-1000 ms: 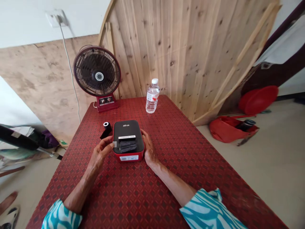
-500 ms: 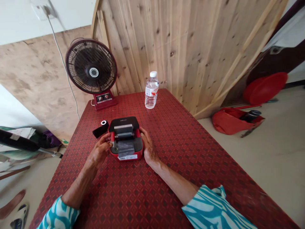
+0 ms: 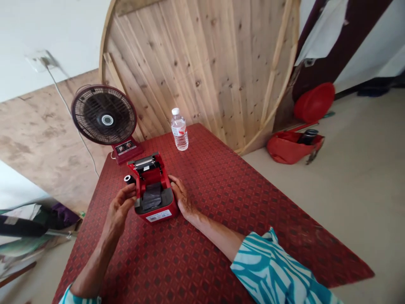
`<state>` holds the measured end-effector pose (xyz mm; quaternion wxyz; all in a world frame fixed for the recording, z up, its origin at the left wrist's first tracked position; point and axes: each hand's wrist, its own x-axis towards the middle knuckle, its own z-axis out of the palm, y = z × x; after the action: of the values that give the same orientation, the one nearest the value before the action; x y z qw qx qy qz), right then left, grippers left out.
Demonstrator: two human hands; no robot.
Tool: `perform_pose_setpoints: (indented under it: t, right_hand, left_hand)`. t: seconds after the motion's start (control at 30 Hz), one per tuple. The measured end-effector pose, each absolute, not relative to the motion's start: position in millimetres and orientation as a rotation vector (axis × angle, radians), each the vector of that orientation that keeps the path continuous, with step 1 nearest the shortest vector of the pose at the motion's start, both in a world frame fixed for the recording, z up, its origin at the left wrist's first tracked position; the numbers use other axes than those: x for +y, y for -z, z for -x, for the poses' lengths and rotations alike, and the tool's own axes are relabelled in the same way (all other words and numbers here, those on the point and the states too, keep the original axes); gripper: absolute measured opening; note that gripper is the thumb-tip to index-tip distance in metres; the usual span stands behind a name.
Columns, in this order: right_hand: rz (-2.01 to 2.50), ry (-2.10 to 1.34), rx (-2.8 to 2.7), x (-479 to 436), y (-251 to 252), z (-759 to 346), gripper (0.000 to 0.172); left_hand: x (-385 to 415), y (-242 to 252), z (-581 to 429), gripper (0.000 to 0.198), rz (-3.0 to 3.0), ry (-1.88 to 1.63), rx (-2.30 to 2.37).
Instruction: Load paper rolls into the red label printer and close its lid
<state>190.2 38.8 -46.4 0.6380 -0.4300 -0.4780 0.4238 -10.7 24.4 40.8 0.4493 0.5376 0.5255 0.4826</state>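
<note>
The left forearm [image 3: 98, 259] slants up and inward from the lower left, and the left grip [image 3: 118, 207] is loosely bent, its fingers angled toward the right and the thumb beneath them. From the lower right, the right forearm [image 3: 213, 231] slopes up and inward to the right grip [image 3: 182, 195], its palm turned inward, fingers gently curved and pointing forward, well apart from the left.

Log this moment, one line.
Red machine: lid raised; left hand: at its left side; right hand: at its right side; black sheet: on machine
</note>
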Motion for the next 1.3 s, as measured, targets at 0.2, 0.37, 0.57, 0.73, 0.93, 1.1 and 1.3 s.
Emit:
perform_pose_setpoints:
  t: [0.2, 0.37, 0.57, 0.73, 0.93, 1.1, 1.3]
  right_hand:
    - [0.948, -0.947, -1.105, 41.0, 44.9, -190.1, 0.037]
    - [0.933, -0.931, -1.104, 41.4, 43.3, -189.2, 0.035]
    - [0.94, -0.921, -1.105, 41.1, 41.0, -189.2, 0.035]
    - [0.925, -0.919, -1.096, 42.9, 43.8, -188.0, 0.034]
    - [0.932, -0.92, -1.087, 46.2, 49.0, -186.5, 0.036]
    - [0.929, -0.945, -1.096, 44.4, 49.1, -189.9, 0.034]
    - [0.937, -0.996, -1.083, 40.4, 49.9, -192.8, 0.038]
  left_hand:
    - [66.2, -77.3, -20.2, 0.025, -2.324, -0.624, 1.309]
    - [99.7, -81.1, -42.3, 0.026, -2.555, -0.08, 1.331]
    - [104.0, -82.1, -44.4, 0.022, -2.556, 0.024, 1.29]
    - [100.4, -82.0, -44.7, 0.025, -2.536, -0.004, 1.31]
    - [84.0, -94.0, -48.0, 0.036, -2.527, -0.096, 1.367]
    - [53.9, -119.6, -16.2, 0.038, -2.511, -0.478, 1.369]
    - [54.7, -106.1, 76.1, 0.045, -1.821, -1.172, 1.605]
